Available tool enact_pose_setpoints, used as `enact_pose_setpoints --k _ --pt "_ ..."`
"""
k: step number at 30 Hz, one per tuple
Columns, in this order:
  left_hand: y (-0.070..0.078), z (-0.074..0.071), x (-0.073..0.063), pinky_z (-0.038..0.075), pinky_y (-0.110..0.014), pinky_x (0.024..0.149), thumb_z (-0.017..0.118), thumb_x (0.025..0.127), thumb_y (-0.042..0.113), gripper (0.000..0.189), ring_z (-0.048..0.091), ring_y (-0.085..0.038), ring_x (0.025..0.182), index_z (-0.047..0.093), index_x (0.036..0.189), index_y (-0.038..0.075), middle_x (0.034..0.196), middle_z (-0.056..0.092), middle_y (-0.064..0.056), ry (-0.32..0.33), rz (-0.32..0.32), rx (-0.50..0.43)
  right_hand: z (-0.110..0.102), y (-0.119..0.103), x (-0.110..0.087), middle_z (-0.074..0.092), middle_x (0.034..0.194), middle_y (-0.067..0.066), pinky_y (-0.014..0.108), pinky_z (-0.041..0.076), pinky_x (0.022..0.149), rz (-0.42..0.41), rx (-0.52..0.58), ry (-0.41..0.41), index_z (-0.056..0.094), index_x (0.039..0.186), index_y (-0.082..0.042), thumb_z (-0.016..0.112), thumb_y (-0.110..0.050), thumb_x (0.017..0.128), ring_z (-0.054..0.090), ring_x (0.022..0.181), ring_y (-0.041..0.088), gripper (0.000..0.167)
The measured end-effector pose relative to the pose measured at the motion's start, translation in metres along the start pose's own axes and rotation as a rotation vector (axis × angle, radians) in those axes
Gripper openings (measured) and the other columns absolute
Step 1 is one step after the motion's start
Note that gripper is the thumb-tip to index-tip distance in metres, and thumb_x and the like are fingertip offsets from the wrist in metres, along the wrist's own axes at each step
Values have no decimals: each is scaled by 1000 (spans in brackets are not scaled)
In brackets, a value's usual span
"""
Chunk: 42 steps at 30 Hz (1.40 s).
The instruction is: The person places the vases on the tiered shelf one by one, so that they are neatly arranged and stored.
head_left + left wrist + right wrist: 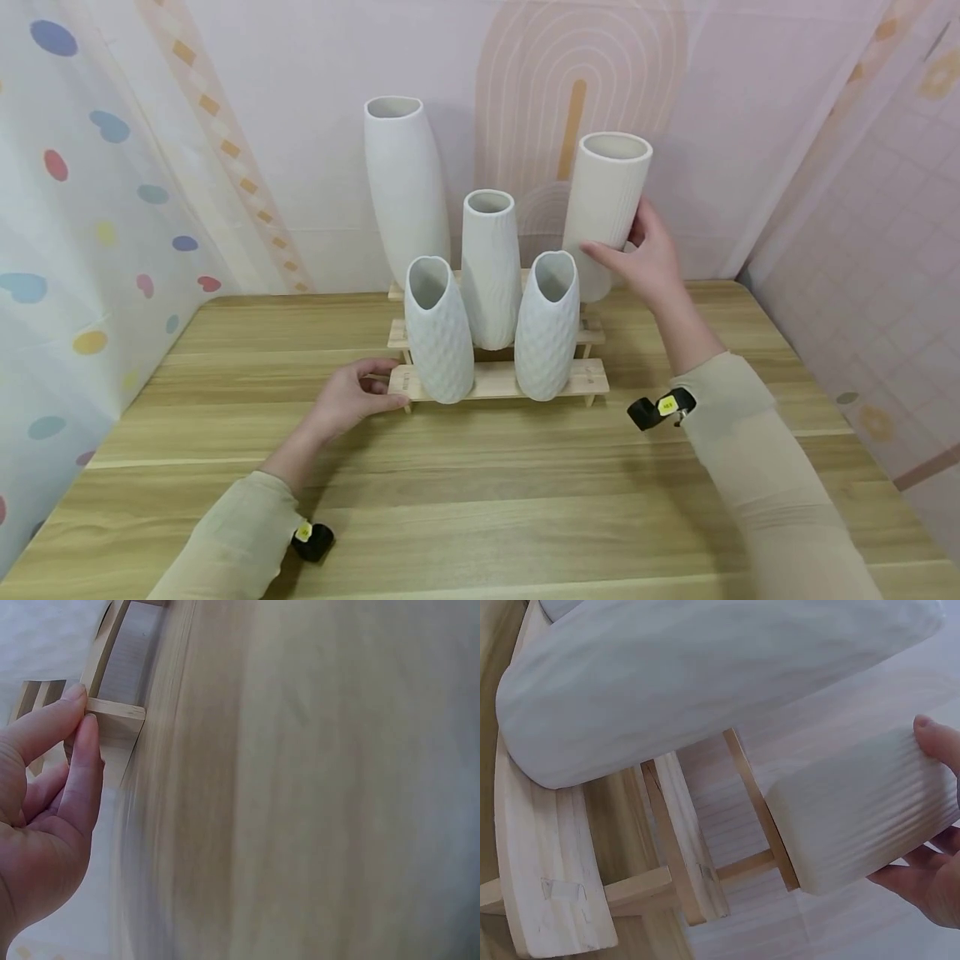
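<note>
My right hand point(651, 254) grips a white ribbed cylindrical vase point(611, 187) around its side, at the back right. In the right wrist view the base of this ribbed vase point(855, 810) is at the top step of a wooden tiered stand point(495, 381); whether it rests there I cannot tell. With thumb and fingers, my left hand point(360, 393) pinches the left end of the stand's lowest step. Two dimpled vases point(442, 342) point(547, 337) stand on that step. A slimmer vase point(491, 275) is on the middle step, and a tall smooth vase point(405, 183) is at the back left.
The stand is on a wood-grain table point(480, 500). Behind it hangs a patterned curtain point(315, 150), close to the table's back edge. Spotted fabric point(82, 208) hangs along the left and tile-patterned fabric point(885, 275) along the right.
</note>
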State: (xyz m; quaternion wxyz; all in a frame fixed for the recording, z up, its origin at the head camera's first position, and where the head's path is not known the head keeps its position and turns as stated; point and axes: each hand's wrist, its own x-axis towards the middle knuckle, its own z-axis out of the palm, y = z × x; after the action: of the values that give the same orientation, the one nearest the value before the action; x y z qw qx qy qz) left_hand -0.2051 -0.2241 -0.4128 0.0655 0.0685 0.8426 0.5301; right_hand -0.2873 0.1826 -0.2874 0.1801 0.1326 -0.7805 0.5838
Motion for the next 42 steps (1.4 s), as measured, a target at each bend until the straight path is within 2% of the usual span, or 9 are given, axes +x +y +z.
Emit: enact_pose_setpoints --k 17,27,38,42 --pt "-1 -1 0 52 -25 67 85 78 10 60 60 -21 87 59 129 -5 102 66 -16 8 -7 -2 19 -1 18 50 142 8 40 44 105 62 -72 -33 38 149 -16 85 -22 80 52 124 26 85" --pt "0 -1 0 53 -25 69 85 78 11 61 60 -21 89 58 130 -5 107 65 -16 4 -8 5 21 0 23 50 143 7 38 42 106 68 -97 -29 36 150 -17 85 -22 79 52 124 26 87" --pt "2 0 0 53 -26 70 84 80 11 61 60 -22 90 57 132 -5 110 64 -18 -4 -18 15 21 7 19 49 143 9 41 43 106 28 -24 -44 34 153 -15 83 -18 82 52 124 29 87" --pt "2 1 -2 55 -26 71 82 82 11 64 61 -23 94 53 136 -6 118 62 -21 -18 -7 4 16 11 12 50 142 16 44 44 103 11 17 -90 33 155 -14 77 -12 87 52 125 33 81"
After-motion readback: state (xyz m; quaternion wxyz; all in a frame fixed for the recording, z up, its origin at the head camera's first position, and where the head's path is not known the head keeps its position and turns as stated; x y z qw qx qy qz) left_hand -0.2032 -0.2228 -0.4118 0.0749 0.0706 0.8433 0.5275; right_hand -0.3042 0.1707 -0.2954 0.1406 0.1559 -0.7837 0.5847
